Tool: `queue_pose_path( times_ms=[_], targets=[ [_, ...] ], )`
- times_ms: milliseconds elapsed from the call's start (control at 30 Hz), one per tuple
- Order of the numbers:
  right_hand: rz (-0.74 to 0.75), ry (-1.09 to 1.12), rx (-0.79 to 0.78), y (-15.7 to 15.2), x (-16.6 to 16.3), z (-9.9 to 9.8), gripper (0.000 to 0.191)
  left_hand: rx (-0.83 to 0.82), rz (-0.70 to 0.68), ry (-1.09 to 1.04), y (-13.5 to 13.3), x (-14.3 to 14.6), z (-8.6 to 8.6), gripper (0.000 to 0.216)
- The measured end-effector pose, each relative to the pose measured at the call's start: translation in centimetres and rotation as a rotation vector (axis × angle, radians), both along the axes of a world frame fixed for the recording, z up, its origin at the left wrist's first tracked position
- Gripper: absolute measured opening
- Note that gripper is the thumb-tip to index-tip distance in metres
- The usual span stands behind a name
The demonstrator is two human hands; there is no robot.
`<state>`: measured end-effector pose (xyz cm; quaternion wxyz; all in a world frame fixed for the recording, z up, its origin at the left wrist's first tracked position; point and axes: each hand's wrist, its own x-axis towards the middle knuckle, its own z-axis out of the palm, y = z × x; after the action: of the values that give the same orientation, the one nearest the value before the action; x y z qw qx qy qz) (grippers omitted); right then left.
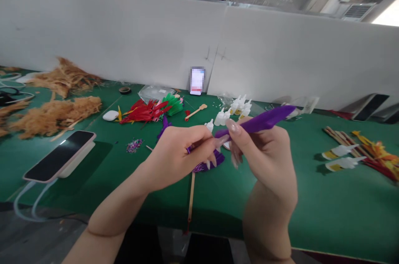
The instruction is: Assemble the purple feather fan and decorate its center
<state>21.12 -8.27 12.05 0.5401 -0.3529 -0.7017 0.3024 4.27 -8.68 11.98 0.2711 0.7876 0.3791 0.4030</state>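
Pinching purp feather (268, 119) w/ LH (179, 156), RH (268, 154)

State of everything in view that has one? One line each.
Purple feather: held up, slanted
Left hand: pinching its lower end
Right hand: gripping it further up
Propped phone: screen lit
Phone at left: screen dark, face up
Centre bottles: standing
Two bottles at right: lying down
Red feathers: lying bunched
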Motion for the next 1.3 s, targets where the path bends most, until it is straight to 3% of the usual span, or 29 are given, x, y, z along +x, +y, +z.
queue_pose_path(
  times_ms=[267, 400, 667, 933, 1000, 1167, 1300],
  targets=[
    [-0.051, 0.034, -0.016, -0.1, 0.2, -0.1, 0.035, -0.21, -0.151, -0.132, -0.2, 0.0, 0.0, 0.024],
    [-0.067, 0.039, -0.02, -0.1, 0.2, 0.0, 0.035, -0.189, -0.135, -0.128, -0.1, -0.2, 0.0, 0.027],
    [-0.071, 0.025, 0.006, 0.0, 0.0, 0.0, 0.037, 0.25, 0.18, 0.026, 0.3, 0.1, -0.6, 0.009],
    [-0.008, -0.009, 0.045, -0.1, 0.1, -0.1, 0.031, 0.684, 0.185, 0.127, 1.1, -0.2, -1.1, 0.011],
    [-0.005, -0.022, 0.071, -0.2, 0.1, -0.1, 0.029, 0.598, 0.22, 0.044, 0.8, 0.1, -1.0, 0.014],
    [-0.08, -0.059, 0.135, -0.3, -0.2, -0.1, 0.025, 0.167, 0.229, -0.269, 0.0, 1.1, -0.6, 0.019],
    [-0.087, -0.04, 0.172, -0.8, -0.3, 0.0, 0.023, 0.076, 0.274, -0.384, 0.2, 0.9, -0.3, 0.021]
  ],
)
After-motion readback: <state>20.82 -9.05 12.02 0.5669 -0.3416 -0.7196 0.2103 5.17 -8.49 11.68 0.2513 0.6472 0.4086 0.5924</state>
